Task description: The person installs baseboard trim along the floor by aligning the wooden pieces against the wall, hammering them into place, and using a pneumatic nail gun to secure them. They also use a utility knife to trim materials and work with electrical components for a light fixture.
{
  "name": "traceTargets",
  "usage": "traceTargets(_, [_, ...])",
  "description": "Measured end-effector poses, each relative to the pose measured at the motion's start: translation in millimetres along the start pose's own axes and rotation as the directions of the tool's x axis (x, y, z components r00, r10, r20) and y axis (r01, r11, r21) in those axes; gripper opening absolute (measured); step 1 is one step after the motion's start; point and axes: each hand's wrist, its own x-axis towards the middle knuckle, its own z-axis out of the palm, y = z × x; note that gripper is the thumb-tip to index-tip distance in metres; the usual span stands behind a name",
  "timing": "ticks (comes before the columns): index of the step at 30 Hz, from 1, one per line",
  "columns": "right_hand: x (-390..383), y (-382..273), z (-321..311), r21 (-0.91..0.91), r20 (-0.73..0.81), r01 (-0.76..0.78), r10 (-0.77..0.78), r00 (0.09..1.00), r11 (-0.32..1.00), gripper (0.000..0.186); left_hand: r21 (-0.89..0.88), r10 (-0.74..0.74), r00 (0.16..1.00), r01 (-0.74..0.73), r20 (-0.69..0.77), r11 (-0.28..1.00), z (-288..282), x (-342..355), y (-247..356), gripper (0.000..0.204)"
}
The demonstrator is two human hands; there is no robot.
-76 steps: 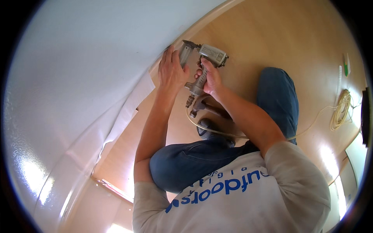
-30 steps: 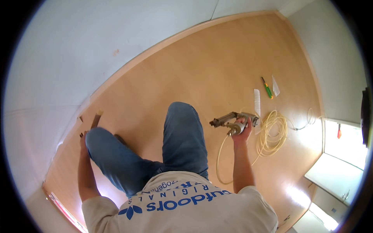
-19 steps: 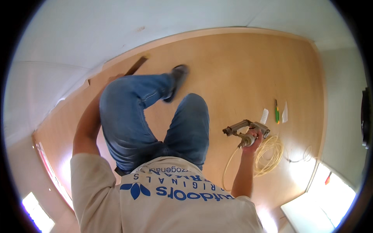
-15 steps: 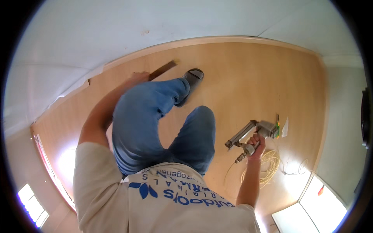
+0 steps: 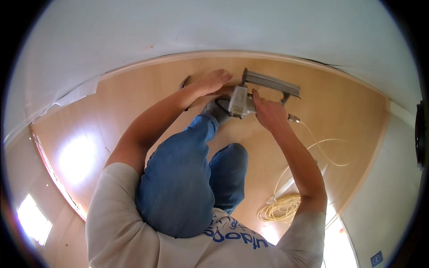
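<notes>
Nailer [image 5: 270, 82] moved nearer wall [image 5: 214, 27], over floor [image 5: 326, 107].

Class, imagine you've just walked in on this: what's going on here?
A person with bent knees is at work on a wood-coloured floor beside a pale wall. Their right hand grips a grey air tool, probably a nail gun, with a thin yellowish hose attached. A loose coil of hose lies near the right arm. The left hand is by a brown handle; whether it grips it is unclear.
</notes>
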Motion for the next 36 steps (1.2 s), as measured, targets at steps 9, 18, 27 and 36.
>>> traceTargets(9, [65, 19, 43, -0.035, -0.199, 0.062, -0.068, 0.978, 0.997, 0.052, -0.737, -0.297, 0.951, 0.141, -0.085, 0.661, 13, 73, 24, 0.059])
traceTargets(18, [63, 26, 51, -0.010, -0.162, 0.063, -0.064, 0.985, 0.998, 0.048, -0.799, -0.363, 0.913, 0.076, -0.184, 0.596, 34, 60, 50, 0.050])
traceTargets(27, [71, 21, 60, -0.010, -0.086, -0.002, 0.001, 0.996, 1.000, 0.047, -0.775, -0.319, 0.934, 0.081, -0.159, 0.626, 28, 74, 30, 0.049])
traceTargets(36, [52, 23, 51, 0.085, 0.044, -0.102, 0.099, 0.994, 0.991, 0.074, -0.712, -0.195, 0.972, 0.043, -0.133, 0.701, 19, 97, 6, 0.042])
